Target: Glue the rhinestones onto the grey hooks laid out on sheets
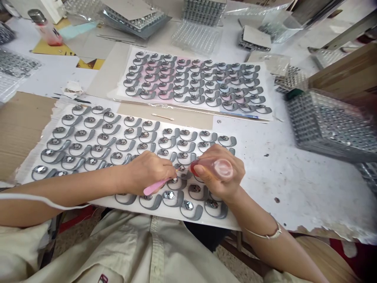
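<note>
My left hand is shut on a slim pink tool, and its tip is hidden under my fingers. My right hand grips a small translucent squeeze bottle with a reddish tip. The tip points left and sits just above a small metal-faced part. That part is one of several grey hook-shaped pieces in rows on a white sheet. My hands are close together over the sheet and hide some of the pieces. I cannot tell whether the bottle touches the piece.
A second sheet of hook-shaped pieces lies beyond. Stacked clear blister trays stand at right on the white-topped table. A cotton swab, brown cardboard and a pink-filled bottle lie about.
</note>
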Tool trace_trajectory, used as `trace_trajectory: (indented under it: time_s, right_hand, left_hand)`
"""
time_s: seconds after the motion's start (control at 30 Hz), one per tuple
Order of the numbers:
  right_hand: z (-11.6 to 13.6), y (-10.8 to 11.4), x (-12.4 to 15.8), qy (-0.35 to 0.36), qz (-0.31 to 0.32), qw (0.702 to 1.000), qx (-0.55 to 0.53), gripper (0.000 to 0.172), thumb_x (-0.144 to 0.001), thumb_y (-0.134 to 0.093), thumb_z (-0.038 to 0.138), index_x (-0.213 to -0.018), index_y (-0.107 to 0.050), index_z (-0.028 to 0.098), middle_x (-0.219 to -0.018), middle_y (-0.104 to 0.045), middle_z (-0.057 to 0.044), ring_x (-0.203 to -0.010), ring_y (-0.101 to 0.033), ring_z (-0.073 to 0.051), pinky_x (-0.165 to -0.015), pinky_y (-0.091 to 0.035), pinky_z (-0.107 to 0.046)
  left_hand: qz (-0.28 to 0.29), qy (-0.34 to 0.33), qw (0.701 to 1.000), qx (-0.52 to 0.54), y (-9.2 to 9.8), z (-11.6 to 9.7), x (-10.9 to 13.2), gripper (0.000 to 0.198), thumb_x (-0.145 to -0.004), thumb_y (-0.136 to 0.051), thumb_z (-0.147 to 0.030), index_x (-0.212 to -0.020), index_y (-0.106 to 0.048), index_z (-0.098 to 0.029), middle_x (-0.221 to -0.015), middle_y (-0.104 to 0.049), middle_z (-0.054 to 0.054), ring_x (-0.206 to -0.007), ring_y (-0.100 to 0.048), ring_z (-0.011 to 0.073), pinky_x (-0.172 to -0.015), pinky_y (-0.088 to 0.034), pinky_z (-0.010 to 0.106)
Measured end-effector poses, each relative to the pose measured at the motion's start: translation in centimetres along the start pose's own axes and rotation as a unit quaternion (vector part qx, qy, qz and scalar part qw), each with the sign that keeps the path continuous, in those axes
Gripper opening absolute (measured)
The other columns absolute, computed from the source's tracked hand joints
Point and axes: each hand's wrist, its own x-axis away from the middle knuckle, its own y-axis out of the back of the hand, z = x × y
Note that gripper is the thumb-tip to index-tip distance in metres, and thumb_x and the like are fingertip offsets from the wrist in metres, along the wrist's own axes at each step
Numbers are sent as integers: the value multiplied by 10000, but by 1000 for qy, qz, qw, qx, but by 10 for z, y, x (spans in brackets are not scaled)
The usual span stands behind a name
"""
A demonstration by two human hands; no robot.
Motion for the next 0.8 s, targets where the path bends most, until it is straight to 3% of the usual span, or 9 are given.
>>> trace_trajectory:
  time_s: [0.2,0.8]
  right_hand:
    - [0,0,-1,15,-13,1000,3,89,-808,-679,165,-789,-597,192,-616,-617,-13,-526,-533,-137,-473,-454,-291]
    - [1,-1,2,1,1,1000,-21,84,-804,-677,151,-814,-602,187,-631,-618,-12,-551,-531,-139,-493,-454,-294]
  left_hand:
    - [16,-11,999,26,0,2,1,217,-938,-442,-175,-843,-635,-146,-731,-686,46,-612,-627,121,-557,-500,191]
    - [-16,-15,998,58,0,5,1,196,-914,-468,-175,-869,-657,-158,-767,-725,41,-637,-676,124,-529,-495,181]
